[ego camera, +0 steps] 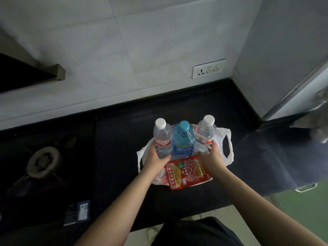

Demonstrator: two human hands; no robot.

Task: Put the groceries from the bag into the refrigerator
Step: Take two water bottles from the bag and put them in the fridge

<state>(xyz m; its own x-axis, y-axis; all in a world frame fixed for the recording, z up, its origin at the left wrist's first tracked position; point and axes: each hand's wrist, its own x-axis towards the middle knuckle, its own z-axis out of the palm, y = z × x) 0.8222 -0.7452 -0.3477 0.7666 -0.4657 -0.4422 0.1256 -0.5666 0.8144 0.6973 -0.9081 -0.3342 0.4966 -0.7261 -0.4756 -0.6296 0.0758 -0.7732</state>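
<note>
Three bottles stand upright in a row on a flattened white plastic bag on the black counter. The left clear bottle has a white cap and red label; my left hand wraps its lower part. A blue bottle with a blue cap is in the middle. My right hand grips the base of the right clear bottle. A red snack packet lies flat on the bag between my wrists. The refrigerator's edge shows at the far right.
A gas burner sits in the counter to the left, with a range hood above it. A wall socket is on the tiled wall behind. A dark cloth drapes over the counter's right end.
</note>
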